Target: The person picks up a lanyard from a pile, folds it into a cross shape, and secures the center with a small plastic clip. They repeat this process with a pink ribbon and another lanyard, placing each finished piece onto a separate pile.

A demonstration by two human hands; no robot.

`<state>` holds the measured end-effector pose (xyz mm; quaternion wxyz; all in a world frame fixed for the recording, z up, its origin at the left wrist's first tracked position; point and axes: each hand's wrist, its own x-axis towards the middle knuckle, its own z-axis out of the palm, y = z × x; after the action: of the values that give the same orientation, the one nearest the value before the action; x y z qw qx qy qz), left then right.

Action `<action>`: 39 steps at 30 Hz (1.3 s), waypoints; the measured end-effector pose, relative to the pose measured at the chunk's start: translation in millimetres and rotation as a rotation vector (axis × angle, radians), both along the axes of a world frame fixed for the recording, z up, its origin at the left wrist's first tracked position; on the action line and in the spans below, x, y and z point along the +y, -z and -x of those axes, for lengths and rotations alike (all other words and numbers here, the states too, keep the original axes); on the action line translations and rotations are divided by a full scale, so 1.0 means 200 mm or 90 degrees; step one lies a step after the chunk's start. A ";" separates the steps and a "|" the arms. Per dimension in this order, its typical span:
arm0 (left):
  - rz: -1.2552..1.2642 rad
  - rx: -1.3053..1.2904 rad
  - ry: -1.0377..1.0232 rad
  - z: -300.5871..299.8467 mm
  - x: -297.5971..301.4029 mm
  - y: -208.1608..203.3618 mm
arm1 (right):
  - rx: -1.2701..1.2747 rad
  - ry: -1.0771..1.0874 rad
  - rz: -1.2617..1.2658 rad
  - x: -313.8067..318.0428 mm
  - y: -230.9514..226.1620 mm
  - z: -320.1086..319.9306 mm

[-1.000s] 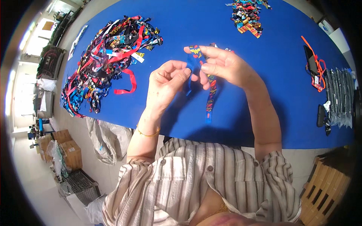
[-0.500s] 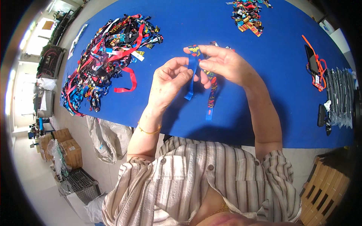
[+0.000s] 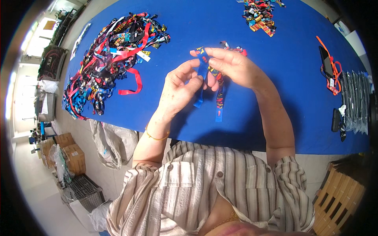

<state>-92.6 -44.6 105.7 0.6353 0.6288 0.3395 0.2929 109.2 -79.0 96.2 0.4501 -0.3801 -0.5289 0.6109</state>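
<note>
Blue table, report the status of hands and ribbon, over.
Right hand holding patterned ribbon. Left hand touching blue strip. Tangled heap apart, to the left.

Above a broad blue tabletop (image 3: 157, 106), a person's bare right hand (image 3: 236, 69) holds a flat blue fabric strap printed in red, yellow and black (image 3: 219, 98), its ends hanging. The bare left hand (image 3: 178, 87) has its thumb at the strap's plain blue side. A large tangled heap of multicoloured straps (image 3: 106, 63) lies leftward; a smaller multicoloured heap (image 3: 258, 17) lies farther off.
</note>
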 end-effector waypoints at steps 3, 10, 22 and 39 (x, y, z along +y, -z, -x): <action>-0.013 -0.021 0.023 0.01 0.00 0.00 | -0.008 -0.001 0.001 -0.01 -0.01 0.01; 0.016 -0.004 0.029 0.03 0.03 0.07 | -0.048 0.034 -0.030 0.01 -0.02 0.02; 0.046 -0.182 0.002 -0.03 0.04 0.05 | 0.038 0.018 0.010 -0.01 -0.03 0.03; 0.167 -0.348 -0.111 0.00 0.20 0.02 | 0.016 -0.034 -0.019 0.03 0.04 0.01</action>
<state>-92.1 -5.6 102.3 0.7513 0.4077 0.2439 0.4581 107.5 -73.7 87.9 0.4458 -0.3514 -0.5420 0.6197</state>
